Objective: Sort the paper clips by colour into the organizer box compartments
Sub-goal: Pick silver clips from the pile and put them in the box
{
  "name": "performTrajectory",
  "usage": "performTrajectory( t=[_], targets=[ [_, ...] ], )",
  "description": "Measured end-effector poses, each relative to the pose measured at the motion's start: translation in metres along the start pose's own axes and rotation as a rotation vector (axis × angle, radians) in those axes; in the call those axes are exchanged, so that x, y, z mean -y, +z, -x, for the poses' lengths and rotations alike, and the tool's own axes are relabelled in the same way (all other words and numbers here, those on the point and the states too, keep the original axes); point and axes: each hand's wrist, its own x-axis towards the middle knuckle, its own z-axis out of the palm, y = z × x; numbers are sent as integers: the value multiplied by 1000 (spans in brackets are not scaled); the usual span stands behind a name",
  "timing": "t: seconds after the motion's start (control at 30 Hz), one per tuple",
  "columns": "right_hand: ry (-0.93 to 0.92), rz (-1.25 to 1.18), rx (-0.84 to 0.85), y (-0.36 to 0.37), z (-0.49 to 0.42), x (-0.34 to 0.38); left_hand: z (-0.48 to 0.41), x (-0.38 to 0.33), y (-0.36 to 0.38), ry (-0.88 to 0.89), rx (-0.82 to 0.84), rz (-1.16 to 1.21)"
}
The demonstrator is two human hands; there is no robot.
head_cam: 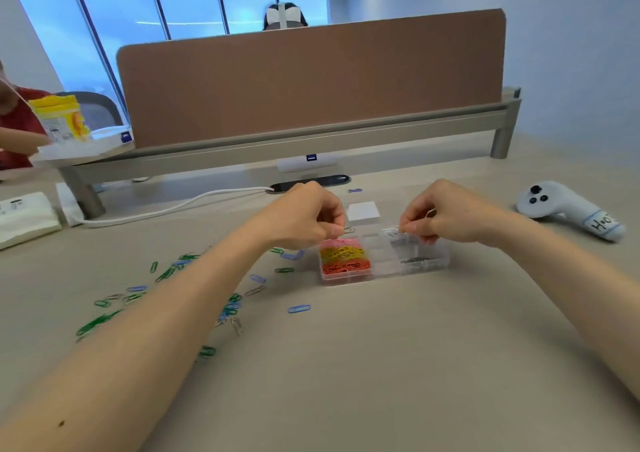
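- A person's bare forearms reach across a beige table (pixel 346 365), and both hands hover over the far edge of a clear plastic organizer box (pixel 382 272).
- The left hand (pixel 304 216) has its fingers curled. Thumb and forefinger pinch a small dark paper clip (pixel 349 230) just above the box's far left corner.
- The right hand (pixel 446 216) is also curled. It pinches a thin pale paper clip (pixel 431 212) over the box's far right compartment, which holds white clips (pixel 392 234).
- In the box's left column, pink clips (pixel 337 243) fill the far compartment, yellow clips (pixel 341 252) the middle one and orange clips (pixel 346 266) the near one.
- A near right compartment holds dark metal clips (pixel 415 260).
- Loose green clips (pixel 95 323), blue ones and a few silver ones lie scattered on the table to the left of the box, partly under the left forearm.
- A single blue clip (pixel 299 308) lies in front of the box.
- A white handheld controller (pixel 568 207) rests well to the right.
- A white cable (pixel 173 209) runs to the left.
- A brown divider panel (pixel 311 77) stands across the back of the table.
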Motion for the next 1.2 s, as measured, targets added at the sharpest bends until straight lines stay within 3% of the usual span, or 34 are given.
performTrajectory(
  t=[0.23,0.43,0.6,0.87,1.07,1.2],
  targets=[
    [17,-47,77,-5,12,-21,-43,-50,28,58,8,-8],
    [15,-217,-78,-16,16,-29,-59,-65,40,76,97,-103],
    [43,-177,-60,-11,18,-33,-62,-66,48,107,141,-138],
    [-10,-205,-74,-4,12,-12,-28,-28,21,26,-35,-36],
    [-201,-98,87,23,-2,56,61,54,-30,-181,-229,-12],
    [-318,13,163,57,-17,108,120,98,-47,-320,-274,-11]
  ],
)
